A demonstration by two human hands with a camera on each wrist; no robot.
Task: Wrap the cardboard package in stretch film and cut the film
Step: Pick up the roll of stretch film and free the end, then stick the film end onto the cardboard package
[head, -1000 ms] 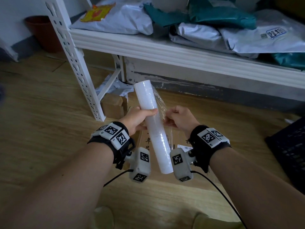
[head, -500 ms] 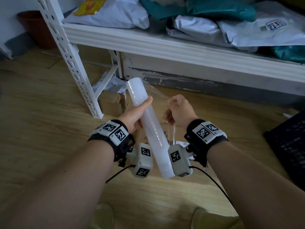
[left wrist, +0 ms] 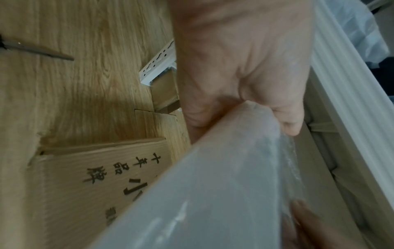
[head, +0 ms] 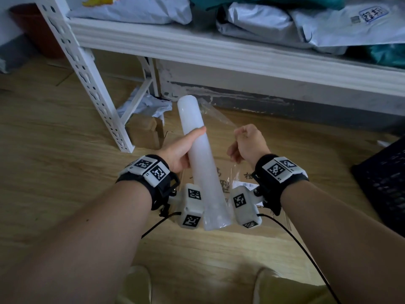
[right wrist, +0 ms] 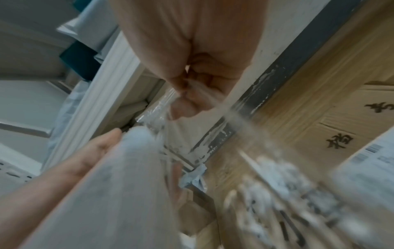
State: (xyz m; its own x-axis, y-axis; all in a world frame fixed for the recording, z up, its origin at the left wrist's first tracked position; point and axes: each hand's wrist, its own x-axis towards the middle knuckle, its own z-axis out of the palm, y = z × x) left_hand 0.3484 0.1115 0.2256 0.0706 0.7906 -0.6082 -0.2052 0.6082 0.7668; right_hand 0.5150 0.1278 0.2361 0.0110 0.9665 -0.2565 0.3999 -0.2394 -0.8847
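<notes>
A long white roll of stretch film [head: 202, 163] is held upright and tilted above the floor, gripped round its middle by my left hand [head: 178, 150]. In the left wrist view the roll [left wrist: 213, 193] fills the lower right under my left hand [left wrist: 241, 84]. My right hand [head: 247, 143] pinches the loose clear film [head: 217, 116] pulled off the roll to the right; the same pinch shows in the right wrist view [right wrist: 189, 94]. The flat cardboard package [head: 306, 172] with black characters lies on the floor beneath both hands.
A white metal shelf [head: 219, 47] piled with plastic mail bags [head: 328, 25] runs across the back, its perforated leg [head: 92, 84] at left. A small cardboard box [head: 143, 132] sits by the leg. A dark crate [head: 385, 178] stands at right. Scissors [left wrist: 38, 50] lie on the wooden floor.
My right hand has drawn away to the right of the roll, stretching out a wider span of film. The roll has tilted and stayed in the left hand.
</notes>
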